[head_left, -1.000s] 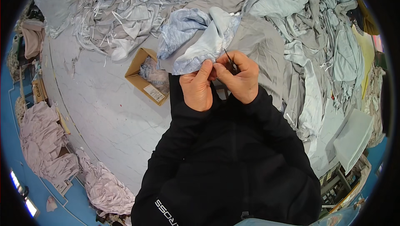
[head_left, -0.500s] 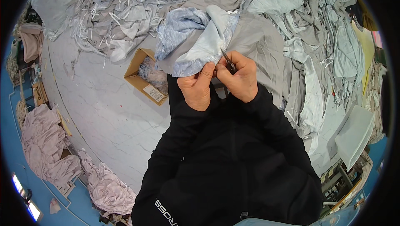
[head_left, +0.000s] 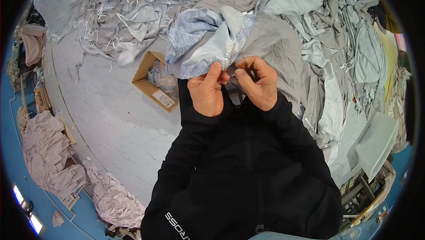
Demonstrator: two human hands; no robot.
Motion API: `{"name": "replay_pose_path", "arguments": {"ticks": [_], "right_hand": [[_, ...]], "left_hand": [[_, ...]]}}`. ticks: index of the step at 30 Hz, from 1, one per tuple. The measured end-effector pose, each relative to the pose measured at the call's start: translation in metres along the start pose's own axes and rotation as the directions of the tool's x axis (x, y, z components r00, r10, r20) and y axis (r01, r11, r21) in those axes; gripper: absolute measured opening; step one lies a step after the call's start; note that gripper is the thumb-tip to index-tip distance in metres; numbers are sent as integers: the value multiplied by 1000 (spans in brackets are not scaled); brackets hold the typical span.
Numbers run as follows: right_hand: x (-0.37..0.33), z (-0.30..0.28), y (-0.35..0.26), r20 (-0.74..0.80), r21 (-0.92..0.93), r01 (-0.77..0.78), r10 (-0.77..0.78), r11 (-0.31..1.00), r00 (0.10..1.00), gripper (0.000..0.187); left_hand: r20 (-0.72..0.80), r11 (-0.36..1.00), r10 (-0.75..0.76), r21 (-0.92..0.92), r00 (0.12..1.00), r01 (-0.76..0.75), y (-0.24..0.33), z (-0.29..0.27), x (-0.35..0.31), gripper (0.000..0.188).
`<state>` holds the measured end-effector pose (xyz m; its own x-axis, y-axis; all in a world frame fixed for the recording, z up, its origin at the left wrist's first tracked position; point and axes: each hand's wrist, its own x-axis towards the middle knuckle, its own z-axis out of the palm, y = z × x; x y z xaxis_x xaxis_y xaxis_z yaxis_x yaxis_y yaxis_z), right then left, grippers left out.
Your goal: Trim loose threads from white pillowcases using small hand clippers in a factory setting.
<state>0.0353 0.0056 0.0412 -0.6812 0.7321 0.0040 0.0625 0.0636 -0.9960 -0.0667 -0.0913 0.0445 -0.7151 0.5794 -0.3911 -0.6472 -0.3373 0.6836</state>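
My left hand point(head_left: 206, 92) pinches the edge of a blue-and-white patterned cloth point(head_left: 199, 58) between thumb and fingers. The cloth lies bunched in front of me, with a grey side showing beneath its folds. Just to the right, apart from the cloth's edge, my right hand point(head_left: 261, 85) is curled with its thumb and forefinger close together. It holds small dark thread snips point(head_left: 253, 70), now mostly hidden by the fingers and slightly blurred.
An open cardboard box point(head_left: 141, 75) with lint-like scraps stands left of my hands on the pale marbled table point(head_left: 106, 120). Heaped grey and pale-green cloths point(head_left: 327, 27) spread across the far side and right. Pink fabric point(head_left: 48, 151) is piled beyond the table's left edge.
My right hand has moved slightly right, away from the cloth's edge, and turned so the snips' blades no longer show plainly. My left thumb has shifted a little left, still gripping the cloth.
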Motion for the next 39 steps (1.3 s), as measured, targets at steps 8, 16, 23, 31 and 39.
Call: {"name": "replay_pose_path", "arguments": {"ticks": [8, 16, 23, 31, 39], "right_hand": [[1, -7, -15, 115, -343, 331, -310, 879, 944, 33], [3, -8, -12, 101, -390, 380, -371, 839, 923, 33], [4, -6, -14, 79, -369, 364, -361, 855, 929, 32], [4, -7, -11, 79, -390, 357, -356, 849, 931, 32], [4, -7, -13, 79, -416, 358, -359, 836, 930, 31]], "left_hand": [[30, 995, -87, -55, 996, 88, 1, -5, 2, 10], [42, 994, -99, -42, 994, 101, 3, 2, -1, 10], [49, 994, -93, -60, 994, 96, 3, 0, 1, 9], [46, 993, -107, -52, 993, 109, 1, -1, 2, 8], [20, 993, -107, -41, 994, 108, 0, -1, 1, 11]]}}
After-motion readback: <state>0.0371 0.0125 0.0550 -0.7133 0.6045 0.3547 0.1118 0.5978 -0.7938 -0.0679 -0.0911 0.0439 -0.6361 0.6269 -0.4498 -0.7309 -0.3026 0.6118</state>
